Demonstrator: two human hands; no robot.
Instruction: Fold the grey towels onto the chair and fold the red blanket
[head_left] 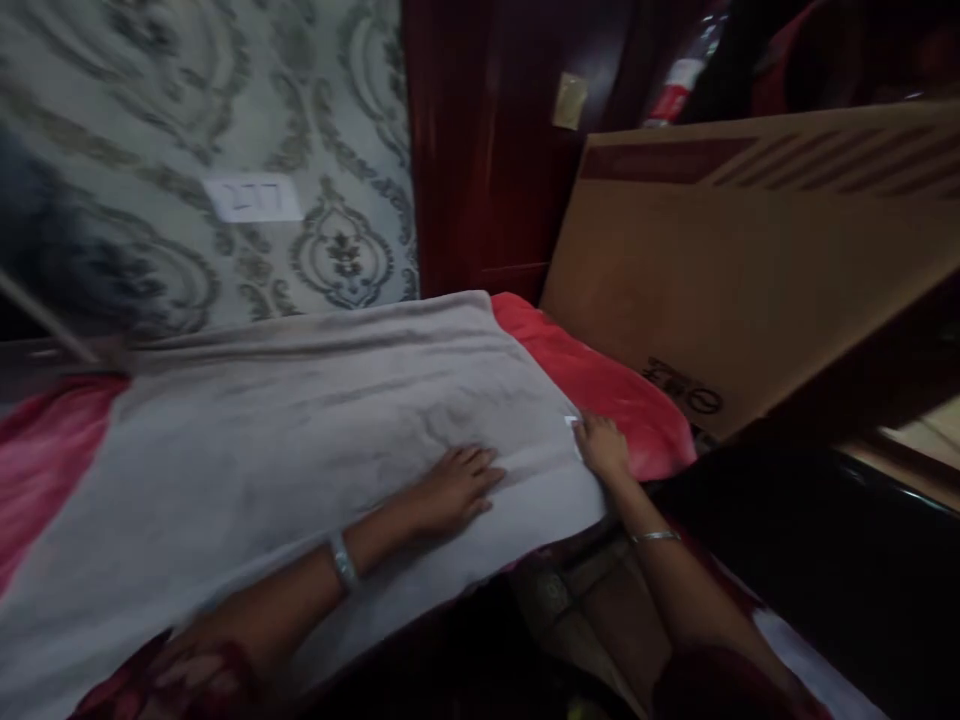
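A grey plush blanket is spread over a red cover, which shows at the right end and, in pinkish red, at the far left. My left hand lies palm down on the blanket, fingers stretched and a little apart, with shallow creases around it. At the blanket's right edge, my right hand has its fingers bent and closed on the cloth. A small white tag shows by those fingertips. The underside of the right hand's grip is hidden.
A large cardboard box leans at the right, with a red-labelled bottle behind it. Patterned wallpaper bearing a paper marked 277 and a dark red wooden panel stand behind the bed. Below is tiled floor.
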